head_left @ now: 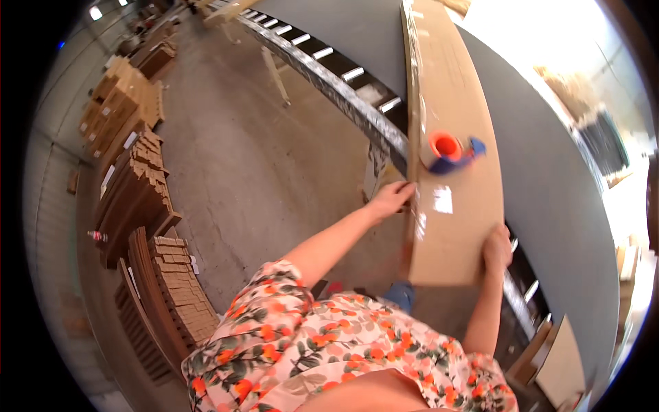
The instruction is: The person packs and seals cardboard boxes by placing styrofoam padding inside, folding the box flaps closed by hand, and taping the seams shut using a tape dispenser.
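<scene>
A long, flat cardboard box (453,240) lies across the roller conveyor, its near end close to my body. Clear tape runs along its left edge, and a white label sits on its top. My left hand (392,199) grips the box's left edge with the fingers closed over it. At the near right corner, my right hand (498,248) is wrapped round the right edge, its fingers partly hidden. On top of the box rests a tape dispenser (449,159) with an orange roll core and blue body, slightly blurred, touched by neither hand.
The roller conveyor (322,81) runs from far left towards me, carrying wide grey panels (542,144). Stacks of folded cardboard (141,185) line the floor at left. Cardboard pieces (559,364) lean at the lower right. Concrete floor (254,172) spreads between stacks and conveyor.
</scene>
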`<state>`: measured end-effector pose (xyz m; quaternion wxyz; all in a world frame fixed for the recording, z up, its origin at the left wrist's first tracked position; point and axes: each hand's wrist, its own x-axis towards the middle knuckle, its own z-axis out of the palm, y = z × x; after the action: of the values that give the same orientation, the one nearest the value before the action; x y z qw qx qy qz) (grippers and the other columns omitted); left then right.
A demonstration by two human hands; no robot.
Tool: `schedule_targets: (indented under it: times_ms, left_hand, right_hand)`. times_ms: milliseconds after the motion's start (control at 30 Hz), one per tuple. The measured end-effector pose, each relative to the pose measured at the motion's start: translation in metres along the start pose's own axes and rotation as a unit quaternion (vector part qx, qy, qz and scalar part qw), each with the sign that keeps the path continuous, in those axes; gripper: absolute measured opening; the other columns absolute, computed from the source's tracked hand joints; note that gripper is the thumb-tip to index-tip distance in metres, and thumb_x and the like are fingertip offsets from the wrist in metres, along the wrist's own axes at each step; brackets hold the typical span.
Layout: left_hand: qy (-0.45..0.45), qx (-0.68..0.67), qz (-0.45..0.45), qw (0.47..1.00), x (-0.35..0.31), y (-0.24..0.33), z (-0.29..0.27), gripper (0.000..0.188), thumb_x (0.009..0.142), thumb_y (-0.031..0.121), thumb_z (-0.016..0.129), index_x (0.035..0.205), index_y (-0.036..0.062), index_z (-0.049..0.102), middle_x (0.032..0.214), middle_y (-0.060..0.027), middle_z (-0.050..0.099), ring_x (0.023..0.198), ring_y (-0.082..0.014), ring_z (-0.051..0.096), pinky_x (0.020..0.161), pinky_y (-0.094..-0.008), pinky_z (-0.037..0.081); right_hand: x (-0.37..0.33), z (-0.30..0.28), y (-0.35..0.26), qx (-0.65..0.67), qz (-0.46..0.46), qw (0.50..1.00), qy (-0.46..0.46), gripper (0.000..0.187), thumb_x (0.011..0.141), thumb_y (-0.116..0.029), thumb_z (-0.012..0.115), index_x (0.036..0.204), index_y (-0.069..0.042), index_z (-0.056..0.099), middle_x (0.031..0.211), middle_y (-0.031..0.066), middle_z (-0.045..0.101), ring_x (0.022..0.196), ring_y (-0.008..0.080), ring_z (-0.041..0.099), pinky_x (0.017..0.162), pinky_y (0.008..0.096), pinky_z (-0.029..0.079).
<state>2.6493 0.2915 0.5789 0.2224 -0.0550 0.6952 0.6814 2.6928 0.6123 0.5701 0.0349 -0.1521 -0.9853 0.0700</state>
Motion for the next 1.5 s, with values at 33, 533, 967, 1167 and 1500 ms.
schedule_targets:
  times_ms: [33,533,967,1167,1500]
  left_hand:
    - [0.012,-0.029,-0.01,0.999,-0.03,-0.008,-0.014,0.05,0.098,0.043,0.047,0.13,0.0048,0.052,0.117,-0.0054,0.061,0.095,-0.0137,0.058,0.08,-0.0292,0.05]
    - [0.11,0.402,0.368,0.831,-0.144,-0.006,-0.143,0.061,0.07,0.031,0.079,0.12,0.0023,0.058,0.124,-0.0145,0.058,0.123,-0.0284,0.049,0.102,-0.0357,0.041]
    - [0.116,0.699,0.44,0.552,-0.05,-0.006,-0.116,0.056,0.081,0.011,0.056,0.135,0.004,0.042,0.135,-0.0118,0.043,0.129,-0.0296,0.038,0.109,-0.0405,0.031]
    - [0.17,0.713,0.414,0.54,-0.008,0.005,-0.12,0.056,0.085,0.01,0.052,0.139,0.0056,0.039,0.143,-0.0116,0.042,0.133,-0.0272,0.038,0.111,-0.0394,0.03]
    - [0.19,0.71,0.421,0.532,-0.005,0.006,-0.136,0.055,0.087,0.012,0.05,0.14,0.007,0.039,0.144,-0.0114,0.04,0.134,-0.0286,0.037,0.112,-0.0418,0.028]
  right_hand:
    - [-0.018,-0.003,-0.032,0.035,0.001,0.999,0.028,0.018,0.089,-0.011,0.042,0.097,-0.003,0.056,0.101,0.0192,0.06,0.087,0.0391,0.063,0.072,0.0496,0.051]
    - [-0.085,-0.048,-0.169,-0.056,-0.357,0.921,-0.147,0.11,0.07,-0.061,0.072,0.149,-0.005,0.02,0.152,0.0291,0.016,0.142,0.0427,0.014,0.115,0.0449,0.018]
    - [-0.06,0.005,-0.194,0.027,-0.367,0.928,0.054,0.103,0.058,-0.026,0.085,0.146,-0.017,0.032,0.147,0.0135,0.032,0.138,0.0338,0.026,0.112,0.0481,0.021]
    - [-0.028,0.018,-0.205,-0.004,-0.371,0.922,0.109,0.096,0.064,-0.029,0.081,0.146,-0.018,0.032,0.148,0.0118,0.033,0.137,0.0333,0.028,0.11,0.0472,0.023]
    - [-0.085,0.018,-0.224,-0.101,-0.388,0.911,0.098,0.095,0.065,-0.026,0.077,0.146,-0.014,0.03,0.148,0.0218,0.027,0.137,0.0433,0.024,0.112,0.0538,0.02]
